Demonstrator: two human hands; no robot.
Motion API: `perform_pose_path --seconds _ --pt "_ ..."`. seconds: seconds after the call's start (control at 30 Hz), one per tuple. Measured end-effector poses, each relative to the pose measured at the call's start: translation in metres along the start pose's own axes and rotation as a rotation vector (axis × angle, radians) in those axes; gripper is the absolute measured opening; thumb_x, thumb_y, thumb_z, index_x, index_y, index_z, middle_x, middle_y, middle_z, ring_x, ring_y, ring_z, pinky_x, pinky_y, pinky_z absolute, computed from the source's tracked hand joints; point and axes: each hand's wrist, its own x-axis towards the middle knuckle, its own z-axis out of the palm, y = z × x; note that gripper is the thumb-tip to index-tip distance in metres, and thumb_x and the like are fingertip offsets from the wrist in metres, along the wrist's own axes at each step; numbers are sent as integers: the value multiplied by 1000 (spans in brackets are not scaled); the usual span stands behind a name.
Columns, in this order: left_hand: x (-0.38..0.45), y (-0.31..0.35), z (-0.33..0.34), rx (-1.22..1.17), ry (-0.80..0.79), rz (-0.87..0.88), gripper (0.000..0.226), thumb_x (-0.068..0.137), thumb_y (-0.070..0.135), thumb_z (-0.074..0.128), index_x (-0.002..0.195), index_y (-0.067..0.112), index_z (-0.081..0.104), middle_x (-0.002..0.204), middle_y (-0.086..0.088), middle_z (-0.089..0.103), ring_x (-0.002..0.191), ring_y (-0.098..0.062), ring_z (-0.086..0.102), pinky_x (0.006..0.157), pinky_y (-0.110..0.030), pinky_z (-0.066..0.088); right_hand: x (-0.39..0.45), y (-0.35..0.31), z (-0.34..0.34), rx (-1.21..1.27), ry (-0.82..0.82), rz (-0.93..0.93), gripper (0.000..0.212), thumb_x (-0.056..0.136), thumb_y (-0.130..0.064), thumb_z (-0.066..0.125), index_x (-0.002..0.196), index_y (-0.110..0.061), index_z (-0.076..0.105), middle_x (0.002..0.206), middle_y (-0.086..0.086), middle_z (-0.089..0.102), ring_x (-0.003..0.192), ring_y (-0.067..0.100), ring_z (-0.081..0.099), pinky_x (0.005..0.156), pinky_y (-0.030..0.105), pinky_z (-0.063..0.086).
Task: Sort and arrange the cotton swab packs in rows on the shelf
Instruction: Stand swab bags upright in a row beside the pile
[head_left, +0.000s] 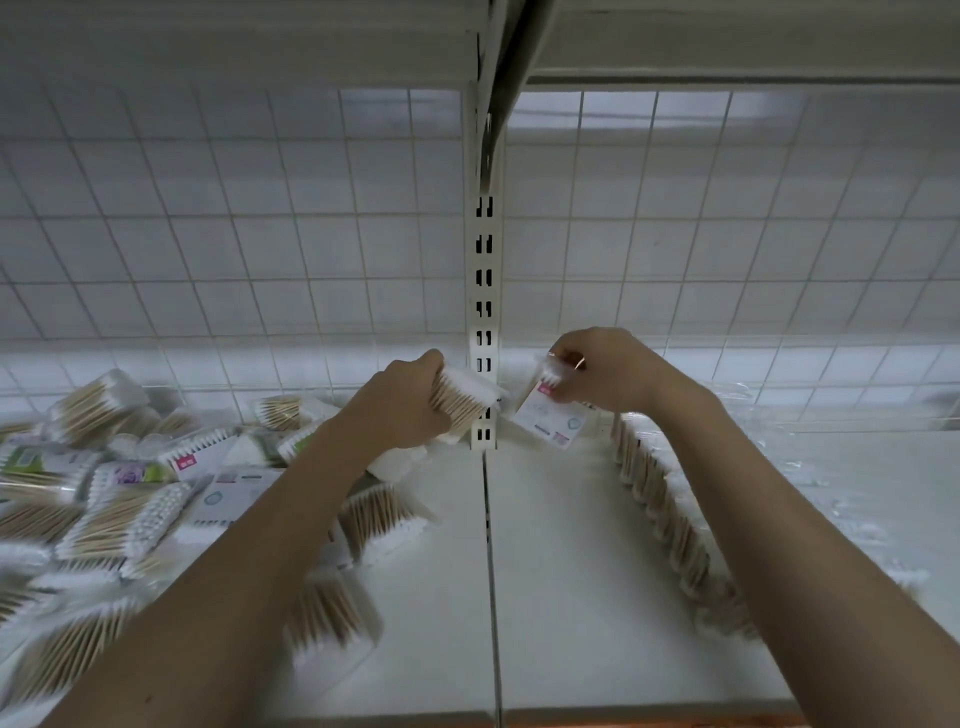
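Note:
My left hand (402, 402) grips a clear pack of wooden-stick cotton swabs (462, 395) above the back of the white shelf (571, 597), close to the slotted upright. My right hand (605, 371) pinches the top of another swab pack (545, 413), which hangs tilted with its white label side toward me. A row of packs standing on edge (660, 499) runs from under my right wrist toward the front right. A loose pile of swab packs (119, 499) covers the left shelf section.
A slotted white upright (484, 312) splits the tiled-looking back panel between the two shelf sections. Another shelf board (727, 47) hangs overhead. Crumpled clear wrap (831, 421) lies at the back right. Bare shelf surface shows between my forearms.

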Motion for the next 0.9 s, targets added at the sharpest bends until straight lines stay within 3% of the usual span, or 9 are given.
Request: perform_pose_path --seconds 0.13,0.27,0.47,0.53,0.63,0.7,0.8,0.9 --pt "-4 10 -1 -49 -6 7 52 77 12 60 121 28 38 84 -7 59 62 -20 57 56 -35 52 5 -1 -21 -99 47 -44 25 81 -19 66 103 -8 63 105 7 63 92 22 57 77 32 46" --pt "-5 18 0 -115 14 29 41 78 10 62 111 23 42 83 -5 64 62 -22 61 59 -40 56 8 3 -28 -105 35 -62 25 80 -19 66 104 -13 62 106 3 62 93 20 55 80 31 45" --pt "-5 20 10 -189 75 -18 29 78 13 66 96 13 43 91 -8 61 74 -26 63 51 -30 48 14 15 -19 -157 -8 -69 27 82 -21 66 107 -12 62 109 4 63 92 20 55 78 29 44" --pt "-5 22 14 -209 92 -46 33 76 14 69 98 12 44 94 -7 60 78 -23 62 57 -29 49 18 21 -14 -176 -13 -71 33 82 -22 67 114 -13 61 115 3 61 97 19 54 79 26 43" --pt "-7 23 19 -233 121 -64 40 75 9 67 107 12 43 89 -6 60 77 -23 61 66 -37 54 30 26 -4 -251 -27 -93 40 84 -23 66 123 -14 58 123 3 58 110 20 52 86 26 39" --pt "-9 23 22 -241 142 -44 47 76 4 64 116 15 42 80 -3 59 70 -21 60 62 -37 53 38 29 7 -318 -46 -120 41 86 -22 64 124 -13 57 126 4 57 113 21 51 88 26 38" --pt "-12 19 28 -208 159 -34 51 77 1 59 121 21 42 69 6 52 63 -14 53 55 -27 44 45 36 21 -377 -78 -118 35 88 -21 60 123 -13 58 123 7 57 112 23 51 89 29 40" --pt "-15 16 32 -175 147 -41 45 80 2 59 118 21 46 81 1 59 77 -19 57 65 -30 48 48 45 32 -433 -111 -87 27 90 -17 55 116 -12 61 120 9 54 110 25 52 90 33 44"
